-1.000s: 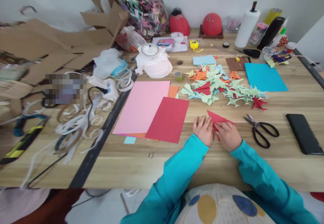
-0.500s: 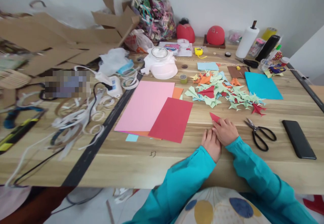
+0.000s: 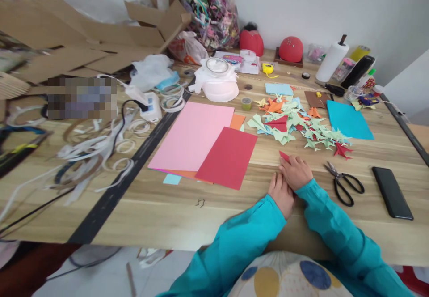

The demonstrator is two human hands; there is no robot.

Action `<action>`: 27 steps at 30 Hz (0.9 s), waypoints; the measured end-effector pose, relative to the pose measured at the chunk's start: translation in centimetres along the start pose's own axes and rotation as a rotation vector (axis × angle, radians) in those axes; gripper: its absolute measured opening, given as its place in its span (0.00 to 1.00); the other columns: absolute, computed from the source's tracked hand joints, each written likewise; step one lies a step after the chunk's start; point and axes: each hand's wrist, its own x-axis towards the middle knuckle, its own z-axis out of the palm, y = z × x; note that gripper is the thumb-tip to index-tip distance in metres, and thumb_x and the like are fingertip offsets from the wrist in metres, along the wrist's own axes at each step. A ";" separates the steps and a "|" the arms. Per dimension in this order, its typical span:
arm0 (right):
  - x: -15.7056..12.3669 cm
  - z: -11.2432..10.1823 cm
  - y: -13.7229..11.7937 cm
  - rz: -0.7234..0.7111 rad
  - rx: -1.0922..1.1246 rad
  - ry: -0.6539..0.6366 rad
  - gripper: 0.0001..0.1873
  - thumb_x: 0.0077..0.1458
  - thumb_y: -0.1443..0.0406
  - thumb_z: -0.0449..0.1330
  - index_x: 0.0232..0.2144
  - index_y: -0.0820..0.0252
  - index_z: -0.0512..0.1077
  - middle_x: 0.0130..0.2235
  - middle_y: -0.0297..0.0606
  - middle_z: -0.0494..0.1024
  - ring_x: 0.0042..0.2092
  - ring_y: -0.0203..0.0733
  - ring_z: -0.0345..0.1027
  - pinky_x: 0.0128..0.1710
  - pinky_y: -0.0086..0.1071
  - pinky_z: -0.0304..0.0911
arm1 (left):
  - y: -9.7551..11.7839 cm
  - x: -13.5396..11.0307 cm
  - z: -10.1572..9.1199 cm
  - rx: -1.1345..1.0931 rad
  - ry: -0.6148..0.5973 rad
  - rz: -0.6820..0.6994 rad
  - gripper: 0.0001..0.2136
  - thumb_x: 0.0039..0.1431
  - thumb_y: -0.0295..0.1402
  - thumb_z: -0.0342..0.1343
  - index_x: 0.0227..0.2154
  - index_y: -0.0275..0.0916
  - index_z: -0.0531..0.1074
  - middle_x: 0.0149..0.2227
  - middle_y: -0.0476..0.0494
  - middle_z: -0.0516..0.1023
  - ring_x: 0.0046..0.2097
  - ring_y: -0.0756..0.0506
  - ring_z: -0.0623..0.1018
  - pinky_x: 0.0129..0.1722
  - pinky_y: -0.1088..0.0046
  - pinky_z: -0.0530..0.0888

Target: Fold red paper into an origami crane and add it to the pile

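Note:
A small folded piece of red paper lies on the table, mostly hidden under my hands, with only a pointed corner showing. My right hand is closed over it, fingers together and pressing down. Tucked close against it, my left hand has its fingertips at the paper's near side. Just right of my hands are black-handled scissors. Beyond my fingers spreads a pile of folded paper figures in pale green, orange, red and blue.
A red sheet overlaps a pink sheet at left. A black phone lies far right. Behind the pile is a blue sheet. Cords and white strips clutter the left, near cardboard.
The view has shifted slightly. My hands stay together on the red paper, and a little less of its corner shows.

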 end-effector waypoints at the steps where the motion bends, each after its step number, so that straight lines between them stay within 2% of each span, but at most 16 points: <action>1: 0.1 0.0 0.0 0.003 -0.003 -0.001 0.22 0.59 0.55 0.40 0.51 0.52 0.61 0.42 0.44 0.68 0.42 0.47 0.59 0.37 0.36 0.51 | 0.0 0.0 0.0 -0.002 -0.002 -0.004 0.22 0.52 0.40 0.49 0.45 0.27 0.69 0.47 0.28 0.70 0.53 0.33 0.64 0.53 0.54 0.57; 9: 1.2 0.4 0.0 0.017 -0.022 -0.011 0.23 0.59 0.55 0.39 0.54 0.53 0.58 0.43 0.46 0.68 0.44 0.47 0.61 0.40 0.37 0.51 | 0.2 0.1 -0.1 0.001 -0.010 -0.001 0.25 0.51 0.44 0.49 0.43 0.25 0.70 0.47 0.26 0.69 0.53 0.32 0.64 0.53 0.52 0.56; 16: 2.6 0.4 -0.3 0.066 -0.009 -0.035 0.23 0.60 0.56 0.38 0.54 0.54 0.56 0.42 0.46 0.71 0.42 0.47 0.65 0.39 0.38 0.52 | 0.1 0.2 -0.2 0.002 0.007 0.005 0.22 0.52 0.42 0.49 0.40 0.26 0.72 0.46 0.26 0.70 0.52 0.33 0.64 0.53 0.51 0.56; 21: 2.7 0.4 0.1 0.040 0.017 -0.039 0.23 0.60 0.56 0.38 0.55 0.54 0.55 0.43 0.44 0.72 0.42 0.46 0.65 0.39 0.37 0.52 | 0.1 0.3 -0.6 -0.018 0.003 -0.016 0.22 0.52 0.41 0.49 0.42 0.27 0.70 0.46 0.28 0.70 0.51 0.35 0.64 0.53 0.51 0.55; 25: 1.6 0.5 0.8 0.020 0.071 0.000 0.23 0.60 0.58 0.39 0.56 0.56 0.54 0.44 0.45 0.70 0.44 0.44 0.62 0.41 0.35 0.51 | -1.1 0.5 -0.9 -0.103 0.054 -0.065 0.14 0.54 0.34 0.46 0.38 0.33 0.71 0.43 0.36 0.72 0.48 0.41 0.67 0.54 0.53 0.54; 27: 1.1 0.6 1.0 0.018 0.092 0.020 0.23 0.60 0.59 0.40 0.56 0.57 0.55 0.44 0.45 0.69 0.44 0.44 0.61 0.41 0.35 0.51 | -2.4 1.0 -1.1 -0.128 0.099 -0.104 0.13 0.53 0.31 0.46 0.40 0.35 0.71 0.44 0.37 0.72 0.48 0.41 0.67 0.54 0.55 0.56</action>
